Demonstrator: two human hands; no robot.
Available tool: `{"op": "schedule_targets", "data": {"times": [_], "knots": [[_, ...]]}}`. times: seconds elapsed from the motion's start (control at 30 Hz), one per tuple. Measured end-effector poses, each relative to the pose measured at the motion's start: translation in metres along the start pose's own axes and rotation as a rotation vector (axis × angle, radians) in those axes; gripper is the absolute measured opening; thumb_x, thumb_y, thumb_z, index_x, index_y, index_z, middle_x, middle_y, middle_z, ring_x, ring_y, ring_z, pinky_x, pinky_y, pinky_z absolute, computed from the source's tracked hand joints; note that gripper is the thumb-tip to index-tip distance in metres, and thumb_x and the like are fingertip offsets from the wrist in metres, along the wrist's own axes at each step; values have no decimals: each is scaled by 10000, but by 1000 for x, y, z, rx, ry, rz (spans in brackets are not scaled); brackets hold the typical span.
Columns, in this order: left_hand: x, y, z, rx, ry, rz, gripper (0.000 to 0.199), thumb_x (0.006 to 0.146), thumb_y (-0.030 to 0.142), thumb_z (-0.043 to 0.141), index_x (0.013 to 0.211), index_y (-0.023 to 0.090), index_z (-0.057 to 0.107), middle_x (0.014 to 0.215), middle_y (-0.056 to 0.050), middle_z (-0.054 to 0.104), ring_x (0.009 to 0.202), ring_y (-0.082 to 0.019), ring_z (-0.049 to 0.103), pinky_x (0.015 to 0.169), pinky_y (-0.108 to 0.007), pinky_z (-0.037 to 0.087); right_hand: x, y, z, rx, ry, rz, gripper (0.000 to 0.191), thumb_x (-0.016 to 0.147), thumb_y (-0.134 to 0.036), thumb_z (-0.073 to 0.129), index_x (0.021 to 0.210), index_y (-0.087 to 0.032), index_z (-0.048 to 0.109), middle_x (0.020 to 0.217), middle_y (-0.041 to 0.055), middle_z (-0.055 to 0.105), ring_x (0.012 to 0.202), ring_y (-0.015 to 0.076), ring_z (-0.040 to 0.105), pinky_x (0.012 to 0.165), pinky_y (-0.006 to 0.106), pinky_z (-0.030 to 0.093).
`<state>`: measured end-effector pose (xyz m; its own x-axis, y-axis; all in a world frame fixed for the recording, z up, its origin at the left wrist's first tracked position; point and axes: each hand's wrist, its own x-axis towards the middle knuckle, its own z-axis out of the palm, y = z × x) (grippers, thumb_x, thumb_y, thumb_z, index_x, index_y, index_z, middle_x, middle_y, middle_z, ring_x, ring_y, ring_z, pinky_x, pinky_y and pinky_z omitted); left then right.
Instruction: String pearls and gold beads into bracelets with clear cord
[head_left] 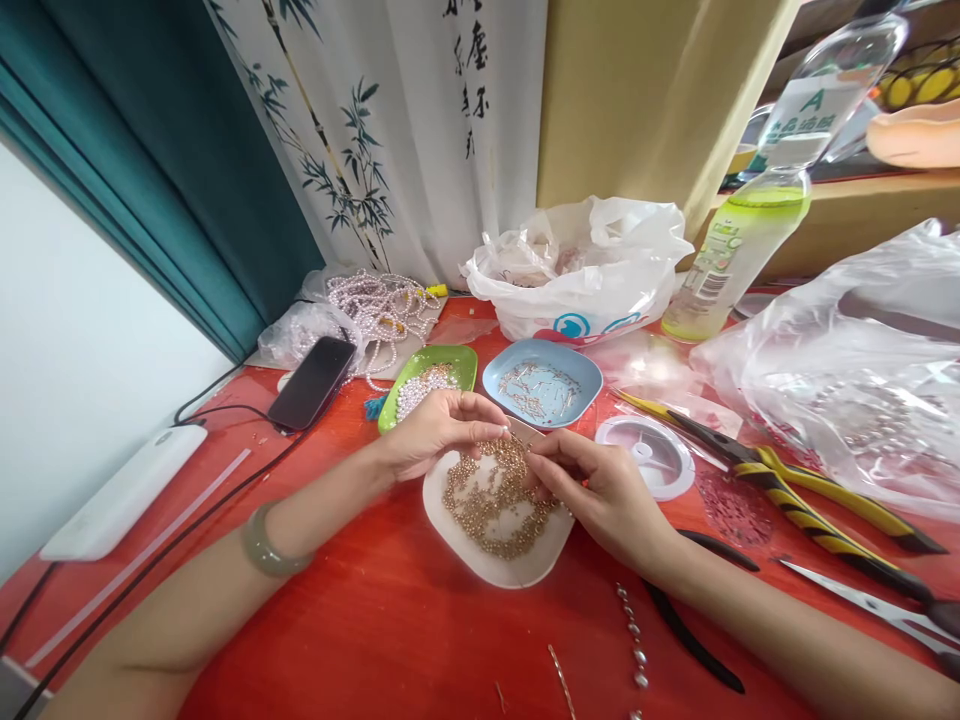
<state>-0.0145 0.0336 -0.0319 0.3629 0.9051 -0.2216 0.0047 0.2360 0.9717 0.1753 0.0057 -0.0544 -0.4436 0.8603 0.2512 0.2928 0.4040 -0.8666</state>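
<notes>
Both hands are over a cream dish (504, 572) holding many small gold beads (495, 490). My left hand (450, 432) is closed in a pinch above the dish's far left part; a tiny pale spot shows at its fingertips, too small to name. At the dish's right side, my right hand (592, 490) has thumb and forefinger pressed together, and what they grip, if anything, cannot be made out. Just beyond sit a green dish (466, 362) with white pearl beads (424, 392) and a blue dish (589, 378) with thin gold-coloured metal pins (538, 390).
Around my right forearm lie a white spool (679, 460), yellow-black pliers (795, 500), scissors (862, 600) and a beaded strand (636, 640). Plastic bags (577, 270) and a bottle (739, 240) stand behind. On the left are a phone (313, 382), bead strings (375, 310) and a cable (187, 530).
</notes>
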Motion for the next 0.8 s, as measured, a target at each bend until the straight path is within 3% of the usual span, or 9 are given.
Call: {"op": "schedule_targets", "data": {"times": [0.5, 0.8], "knots": [[-1, 1, 1, 10, 4, -4, 118, 590, 179, 718, 677, 131, 654, 631, 7, 596, 545, -60, 510, 516, -188, 409, 0, -1, 1, -41, 2, 23, 165, 809, -241, 441, 685, -172, 524, 565, 4, 603, 490, 108, 563, 450, 220, 420], [-9, 5, 7, 444, 0, 210, 110, 669, 212, 652, 745, 134, 666, 694, -16, 646, 609, -94, 557, 563, -200, 437, 1, 4, 3, -52, 10, -20, 129, 802, -204, 447, 724, -169, 543, 597, 4, 603, 492, 100, 526, 452, 216, 417]]}}
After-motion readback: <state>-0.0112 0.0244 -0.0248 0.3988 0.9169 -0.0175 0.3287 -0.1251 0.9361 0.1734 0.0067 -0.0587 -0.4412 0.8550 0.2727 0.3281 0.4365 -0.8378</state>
